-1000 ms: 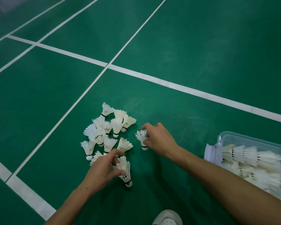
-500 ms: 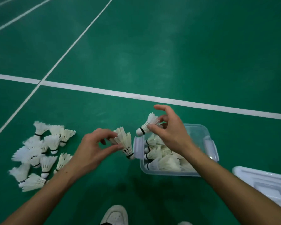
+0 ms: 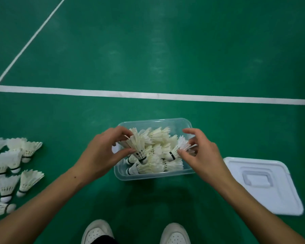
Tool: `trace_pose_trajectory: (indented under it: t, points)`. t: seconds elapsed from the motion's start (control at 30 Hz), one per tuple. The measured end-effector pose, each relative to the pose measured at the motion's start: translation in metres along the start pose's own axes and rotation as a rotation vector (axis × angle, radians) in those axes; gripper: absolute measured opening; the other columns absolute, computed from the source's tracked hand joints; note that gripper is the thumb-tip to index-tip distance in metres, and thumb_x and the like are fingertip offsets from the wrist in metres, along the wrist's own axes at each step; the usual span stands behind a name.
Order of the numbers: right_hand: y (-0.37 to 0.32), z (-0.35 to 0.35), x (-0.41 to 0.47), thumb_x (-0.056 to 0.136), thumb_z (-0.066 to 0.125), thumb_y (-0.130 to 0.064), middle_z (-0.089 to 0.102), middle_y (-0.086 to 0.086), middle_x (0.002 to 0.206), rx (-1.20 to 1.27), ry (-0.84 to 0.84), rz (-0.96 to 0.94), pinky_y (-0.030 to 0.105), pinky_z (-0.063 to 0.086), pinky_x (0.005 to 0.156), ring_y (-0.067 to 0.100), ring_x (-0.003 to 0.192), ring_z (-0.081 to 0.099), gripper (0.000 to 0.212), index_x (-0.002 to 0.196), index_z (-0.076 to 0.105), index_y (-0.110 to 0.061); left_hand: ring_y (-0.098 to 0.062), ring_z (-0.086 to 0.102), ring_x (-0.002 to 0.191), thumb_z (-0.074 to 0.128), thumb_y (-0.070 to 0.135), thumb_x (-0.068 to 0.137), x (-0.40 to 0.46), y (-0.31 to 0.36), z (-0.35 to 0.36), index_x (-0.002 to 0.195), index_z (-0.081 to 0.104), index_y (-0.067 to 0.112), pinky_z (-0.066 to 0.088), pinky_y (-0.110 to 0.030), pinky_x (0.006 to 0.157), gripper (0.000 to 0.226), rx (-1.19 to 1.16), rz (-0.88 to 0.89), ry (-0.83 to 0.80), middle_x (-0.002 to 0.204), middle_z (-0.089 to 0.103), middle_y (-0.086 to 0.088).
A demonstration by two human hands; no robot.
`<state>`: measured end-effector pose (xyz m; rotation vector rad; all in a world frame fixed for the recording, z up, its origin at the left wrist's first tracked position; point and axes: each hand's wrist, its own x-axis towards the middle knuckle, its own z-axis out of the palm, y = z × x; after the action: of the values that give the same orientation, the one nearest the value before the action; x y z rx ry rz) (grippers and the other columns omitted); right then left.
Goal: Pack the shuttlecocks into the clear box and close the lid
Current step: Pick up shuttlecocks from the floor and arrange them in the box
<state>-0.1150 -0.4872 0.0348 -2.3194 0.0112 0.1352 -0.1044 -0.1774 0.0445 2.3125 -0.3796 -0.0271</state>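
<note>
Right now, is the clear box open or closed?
Open. The clear box has no cover; its lid lies flat on the floor to its right.

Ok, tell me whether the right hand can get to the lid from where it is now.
Probably yes, once it lets go. The right hand pinches a shuttlecock over the clear box; the lid lies flat on the court floor just to its right, with nothing between them.

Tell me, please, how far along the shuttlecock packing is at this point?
Partly done. The clear box already holds a heap of shuttlecocks. In hand: the left hand grips a small stack of shuttlecocks over the box, and the right hand pinches one shuttlecock by its feathers. Left: the loose shuttlecocks lying on the floor beside the box, then the white lid, which lies off to the other side.
</note>
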Motion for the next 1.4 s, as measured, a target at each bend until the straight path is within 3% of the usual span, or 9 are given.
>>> trace_pose_trajectory:
  t: [0.2, 0.33, 0.47, 0.7, 0.83, 1.0, 1.2, 1.3, 1.4]
  points:
    - [0.007, 0.029, -0.005, 0.093, 0.077, -0.034, 0.058, -0.014, 0.097, -0.093, -0.058, -0.031, 0.033, 0.056, 0.084, 0.007, 0.084, 0.065, 0.051, 0.137, 0.053, -0.038, 0.009, 0.065, 0.090, 0.085, 0.037, 0.078, -0.005, -0.008, 0.002, 0.107, 0.063, 0.038, 0.048, -0.012, 0.078, 0.037, -0.012, 0.015, 0.047, 0.100, 0.073, 0.020]
    - [0.002, 0.040, -0.001, 0.095, 0.075, -0.032, 0.060, -0.014, 0.101, -0.115, -0.111, -0.015, 0.035, 0.057, 0.084, 0.009, 0.084, 0.066, 0.050, 0.139, 0.053, -0.032, 0.003, 0.069, 0.094, 0.083, 0.040, 0.080, -0.008, -0.010, 0.001, 0.109, 0.064, 0.040, 0.045, -0.008, 0.082, 0.035, -0.017, 0.018, 0.037, 0.102, 0.073, 0.016]
    - [0.000, 0.051, 0.002, 0.094, 0.077, -0.030, 0.058, -0.012, 0.102, -0.066, -0.245, 0.026, 0.032, 0.058, 0.080, 0.008, 0.086, 0.065, 0.055, 0.141, 0.050, -0.033, 0.004, 0.066, 0.093, 0.081, 0.042, 0.082, -0.010, -0.011, 0.001, 0.111, 0.065, 0.039, 0.047, -0.012, 0.080, 0.033, 0.006, 0.024, 0.035, 0.101, 0.072, 0.017]
    - [-0.015, 0.058, 0.027, 0.094, 0.077, -0.022, 0.054, -0.013, 0.100, -0.077, -0.421, 0.059, 0.019, 0.048, 0.068, 0.007, 0.088, 0.062, 0.059, 0.144, 0.047, -0.029, -0.001, 0.065, 0.092, 0.075, 0.048, 0.085, -0.004, -0.014, 0.003, 0.112, 0.066, 0.038, 0.056, -0.036, 0.078, 0.030, 0.029, 0.041, 0.019, 0.100, 0.069, 0.019]
    - [-0.010, 0.037, 0.035, 0.094, 0.079, -0.026, 0.055, -0.008, 0.110, -0.078, -0.420, 0.084, 0.028, 0.055, 0.083, 0.006, 0.092, 0.064, 0.062, 0.146, 0.046, -0.032, -0.003, 0.065, 0.093, 0.071, 0.051, 0.086, -0.001, -0.014, 0.002, 0.114, 0.068, 0.035, 0.057, -0.038, 0.076, 0.032, 0.053, 0.052, -0.004, 0.101, 0.068, 0.018]
    - [-0.006, 0.051, 0.026, 0.091, 0.081, -0.025, 0.051, -0.004, 0.120, -0.017, -0.516, 0.127, 0.037, 0.060, 0.095, 0.013, 0.103, 0.068, 0.066, 0.147, 0.047, -0.031, 0.005, 0.062, 0.095, 0.070, 0.053, 0.085, 0.000, -0.011, 0.004, 0.114, 0.071, 0.035, 0.053, -0.026, 0.079, 0.034, 0.060, 0.036, -0.030, 0.103, 0.067, 0.019]
    - [-0.007, 0.039, 0.031, 0.082, 0.089, -0.036, 0.062, -0.005, 0.102, 0.034, -0.574, 0.120, 0.040, 0.059, 0.091, 0.011, 0.088, 0.064, 0.070, 0.141, 0.050, -0.032, -0.001, 0.064, 0.091, 0.077, 0.042, 0.087, 0.010, -0.003, 0.004, 0.108, 0.077, 0.031, 0.056, -0.033, 0.080, 0.024, 0.053, 0.100, -0.071, 0.098, 0.066, 0.021]
    - [-0.012, 0.009, 0.034, 0.082, 0.088, -0.042, 0.071, -0.011, 0.103, -0.046, -0.538, 0.054, 0.037, 0.060, 0.093, 0.003, 0.095, 0.069, 0.066, 0.138, 0.054, -0.031, -0.006, 0.061, 0.096, 0.079, 0.037, 0.088, 0.024, 0.005, 0.000, 0.106, 0.079, 0.027, 0.055, -0.036, 0.082, 0.020, 0.085, 0.210, -0.129, 0.096, 0.059, 0.033]
    - [-0.027, -0.017, 0.037, 0.084, 0.088, -0.035, 0.069, -0.016, 0.119, -0.020, -0.349, -0.093, 0.034, 0.057, 0.099, 0.001, 0.109, 0.066, 0.057, 0.133, 0.060, -0.032, -0.005, 0.055, 0.100, 0.081, 0.035, 0.088, 0.040, 0.017, -0.001, 0.104, 0.078, 0.031, 0.053, -0.041, 0.087, 0.017, 0.102, 0.277, -0.192, 0.096, 0.057, 0.033]
